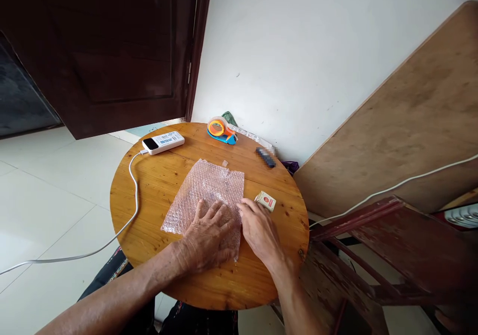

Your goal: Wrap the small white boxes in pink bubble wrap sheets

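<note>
A pinkish sheet of bubble wrap (201, 185) lies on the round wooden table (145, 230). My left hand (212, 225) rests flat on its lower part, fingers spread. At the sheet's right edge is my right hand (259, 228), its fingers bent and close together at the border; whether they pinch the plastic is hidden. Just beyond that hand lies a small white box with a red mark (266, 201). A little piece of clear tape (225, 164) shows at the sheet's far edge.
An orange and blue tape dispenser (222, 130) stands at the table's far side. A white power bank (163, 142) with a white cable (136, 195) lies at left. The dark pixelated object (265, 157) is at the right rear. A red wooden chair (392, 245) stands to the right.
</note>
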The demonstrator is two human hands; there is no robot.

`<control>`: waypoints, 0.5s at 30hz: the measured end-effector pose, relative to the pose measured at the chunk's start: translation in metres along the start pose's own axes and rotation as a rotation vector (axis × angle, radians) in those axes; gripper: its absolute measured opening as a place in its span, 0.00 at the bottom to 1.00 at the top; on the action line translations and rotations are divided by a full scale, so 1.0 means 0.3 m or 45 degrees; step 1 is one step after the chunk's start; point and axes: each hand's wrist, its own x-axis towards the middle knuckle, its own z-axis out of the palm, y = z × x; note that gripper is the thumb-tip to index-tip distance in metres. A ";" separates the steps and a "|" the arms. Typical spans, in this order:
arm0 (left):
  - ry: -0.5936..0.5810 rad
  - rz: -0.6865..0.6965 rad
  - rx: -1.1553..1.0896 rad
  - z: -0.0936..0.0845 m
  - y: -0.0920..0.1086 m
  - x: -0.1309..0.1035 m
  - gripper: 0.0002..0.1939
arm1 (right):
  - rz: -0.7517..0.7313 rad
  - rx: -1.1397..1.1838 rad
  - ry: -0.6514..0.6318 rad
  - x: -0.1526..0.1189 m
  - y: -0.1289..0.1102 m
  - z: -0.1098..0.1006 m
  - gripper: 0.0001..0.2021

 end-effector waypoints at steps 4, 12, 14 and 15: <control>0.000 0.008 0.019 0.017 -0.012 -0.011 0.38 | 0.100 0.016 0.249 -0.012 0.070 -0.061 0.15; 0.053 0.003 0.017 0.052 -0.026 -0.009 0.39 | 0.632 0.445 0.133 0.006 0.234 -0.047 0.20; 0.060 0.017 0.018 0.055 -0.026 -0.008 0.39 | 0.614 0.737 0.267 0.009 0.186 -0.059 0.22; 0.064 0.022 0.020 0.054 -0.025 -0.008 0.39 | 0.551 0.927 0.300 0.014 0.145 -0.069 0.23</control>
